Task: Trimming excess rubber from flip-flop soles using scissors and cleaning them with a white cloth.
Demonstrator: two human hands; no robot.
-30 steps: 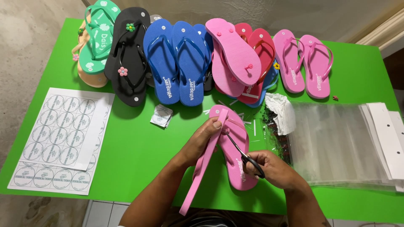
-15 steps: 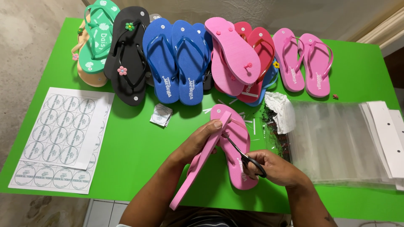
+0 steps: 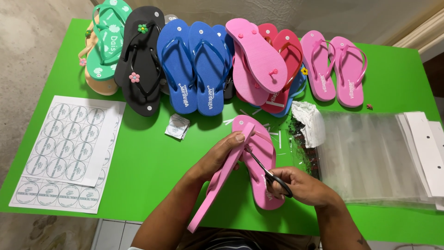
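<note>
Left hand (image 3: pixel 221 155) curls around a pink flip-flop (image 3: pixel 222 178), tilting it up on edge above the green desk (image 3: pixel 148 166), thumb near its toe end. Right hand (image 3: pixel 296 185) is closed through the handles of small scissors (image 3: pixel 266 170), whose blades point at that flip-flop's toe. A second pink flip-flop (image 3: pixel 266 157) lies flat just beside it, under the scissors. Behind stands a row of sandals: green (image 3: pixel 107 39), black (image 3: pixel 141 60), blue (image 3: pixel 194 65), pink and red. A sticker sheet (image 3: pixel 69 153) lies left; clear bags (image 3: pixel 370 157) stack right, crowding the right wrist.
</note>
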